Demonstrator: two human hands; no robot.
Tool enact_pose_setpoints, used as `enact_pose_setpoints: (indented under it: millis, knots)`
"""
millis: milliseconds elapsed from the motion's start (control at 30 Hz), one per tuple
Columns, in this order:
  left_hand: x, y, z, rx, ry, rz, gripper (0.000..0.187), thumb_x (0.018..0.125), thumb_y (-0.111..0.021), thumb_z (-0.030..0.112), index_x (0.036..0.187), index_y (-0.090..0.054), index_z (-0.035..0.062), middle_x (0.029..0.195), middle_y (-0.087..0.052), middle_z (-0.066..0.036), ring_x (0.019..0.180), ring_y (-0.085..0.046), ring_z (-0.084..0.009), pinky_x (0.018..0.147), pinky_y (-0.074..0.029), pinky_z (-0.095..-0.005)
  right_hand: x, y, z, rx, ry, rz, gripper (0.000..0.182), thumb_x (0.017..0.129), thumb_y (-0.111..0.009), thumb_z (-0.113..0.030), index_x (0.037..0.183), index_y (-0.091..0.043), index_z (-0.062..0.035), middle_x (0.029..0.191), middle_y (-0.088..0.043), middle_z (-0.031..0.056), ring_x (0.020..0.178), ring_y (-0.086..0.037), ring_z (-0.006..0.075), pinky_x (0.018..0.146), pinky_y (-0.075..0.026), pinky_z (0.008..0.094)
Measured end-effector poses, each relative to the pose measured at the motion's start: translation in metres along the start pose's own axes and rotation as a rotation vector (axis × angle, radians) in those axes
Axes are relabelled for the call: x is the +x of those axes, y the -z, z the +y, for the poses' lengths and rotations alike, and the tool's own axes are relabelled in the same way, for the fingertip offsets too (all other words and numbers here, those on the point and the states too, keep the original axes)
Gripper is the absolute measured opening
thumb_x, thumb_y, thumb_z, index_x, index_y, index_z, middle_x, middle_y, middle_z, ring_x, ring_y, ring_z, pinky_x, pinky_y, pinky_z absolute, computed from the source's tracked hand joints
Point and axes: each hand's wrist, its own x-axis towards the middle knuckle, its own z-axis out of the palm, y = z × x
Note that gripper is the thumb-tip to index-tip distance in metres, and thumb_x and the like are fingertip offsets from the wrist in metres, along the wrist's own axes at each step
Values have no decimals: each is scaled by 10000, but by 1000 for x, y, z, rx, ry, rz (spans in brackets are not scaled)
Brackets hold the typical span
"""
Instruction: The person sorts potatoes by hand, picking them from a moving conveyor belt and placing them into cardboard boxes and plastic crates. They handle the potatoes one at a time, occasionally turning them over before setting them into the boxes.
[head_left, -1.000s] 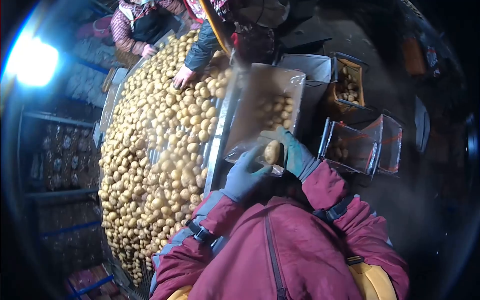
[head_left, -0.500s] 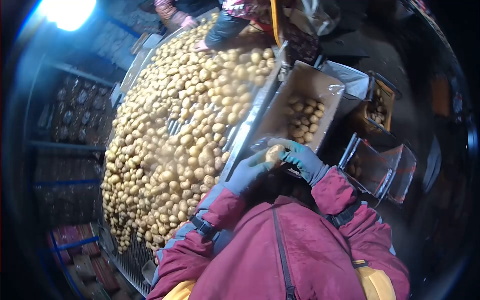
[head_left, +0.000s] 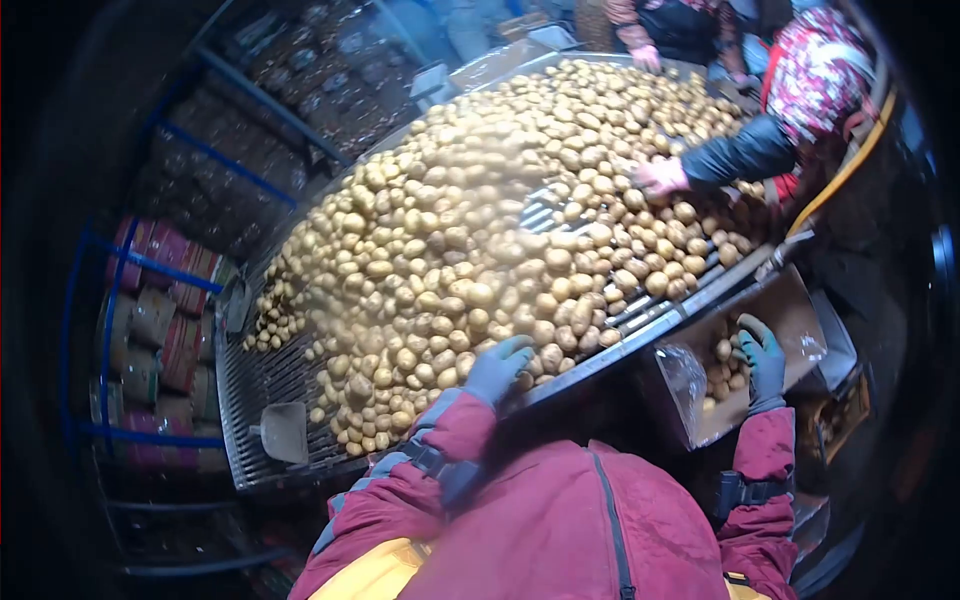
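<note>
My left hand (head_left: 496, 371), in a grey glove with green fingertips, is at the near edge of a large heap of potatoes (head_left: 430, 260). Its fingers are stretched out and apart beside the nearest potatoes, with nothing seen in them. My right hand (head_left: 764, 368), gloved alike, reaches into a cardboard box (head_left: 712, 425) lined with clear plastic. Its fingers are spread over the potatoes (head_left: 722, 372) in the box, close to or touching them; no potato is plainly gripped.
The heap lies on a slatted metal table (head_left: 265, 400) with a raised rail (head_left: 640, 338). A scoop (head_left: 284, 432) rests on the slats at left. Across the table, a co-worker's pink-gloved hand (head_left: 662, 176) reaches into the heap. Another crate (head_left: 845, 415) stands at right.
Both hands held a potato together before; now they are apart, the left by the heap and the right in the box. The view has swung left, showing more of the table.
</note>
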Motion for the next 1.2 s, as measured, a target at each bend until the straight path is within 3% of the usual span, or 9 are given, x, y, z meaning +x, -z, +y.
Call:
enact_pose_setpoints:
  millis: [167, 300, 600, 800, 900, 967, 1067, 1133, 1200]
  knots:
    - [10, 93, 6, 193, -18, 288, 416, 970, -667, 236, 1328, -638, 26, 1278, -690, -151, 1152, -650, -231, 980, -513, -345, -11, -133, -31, -62, -229, -253, 331, 1049, -575, -253, 1265, -667, -19, 1071, -740, 116, 609, -693, 151, 500, -546, 241]
    - [35, 202, -25, 458, -255, 600, 442, 955, -693, 199, 1332, -612, -16, 1197, -696, -142, 1060, -658, -212, 942, -531, -343, 2, -202, -3, -14, -331, -430, 381, 1063, -532, -353, 1235, -677, -45, 964, -727, 141, 561, -654, 177, 452, -505, 280]
    - [80, 491, -156, 178, -229, 1067, 530, 924, -722, 406, 1298, -628, 43, 1126, -703, -187, 982, -663, -305, 886, -532, -432, 19, -232, 34, -49, -660, -116, 561, 1017, -478, -587, 1211, -638, -86, 803, -661, 33, 435, -484, 114, 372, -371, 271]
    - [86, 422, -3, -13, 282, 939, 593, 942, -656, 548, 1201, -672, 15, 995, -702, -122, 875, -622, -246, 823, -519, -350, 17, -234, 28, -117, -653, -83, 619, 1000, -486, -612, 1277, -617, -75, 895, -676, 24, 442, -499, 113, 375, -371, 266]
    - [139, 421, -48, 307, 63, 835, 631, 923, -650, 587, 1164, -622, 6, 972, -707, -172, 872, -669, -294, 784, -526, -445, 17, -232, 32, -89, -677, -77, 636, 996, -496, -631, 1270, -619, -71, 862, -680, 14, 444, -506, 115, 374, -370, 267]
    - [131, 357, 34, 186, 132, 778, 662, 911, -667, 591, 1188, -559, -1, 1049, -686, -251, 967, -668, -381, 844, -508, -478, 18, -233, 29, -109, -662, -80, 657, 993, -504, -639, 1281, -607, -59, 836, -679, 6, 449, -513, 117, 372, -371, 271]
    - [179, 341, 17, 278, 5, 708, 876, 893, -694, 545, 1491, -407, -26, 1245, -623, -300, 1065, -645, -375, 915, -511, -470, 16, -234, 27, -67, -683, -64, 635, 997, -508, -630, 1258, -607, -60, 842, -686, 1, 449, -503, 114, 372, -363, 271]
    - [206, 301, 14, 495, -319, 757, 856, 886, -710, 550, 1465, -432, -16, 1254, -609, -276, 1075, -635, -345, 889, -517, -480, 18, -231, 29, 10, -707, -107, 620, 994, -521, -627, 1228, -614, -60, 842, -690, 1, 458, -512, 114, 375, -355, 264]
    - [194, 266, 47, 416, -124, 574, 767, 872, -732, 550, 1363, -541, -7, 1222, -622, -251, 1085, -643, -352, 886, -525, -483, 18, -226, 33, -44, -681, -91, 628, 1008, -500, -605, 1278, -623, -52, 958, -729, 67, 514, -606, 175, 409, -450, 297]
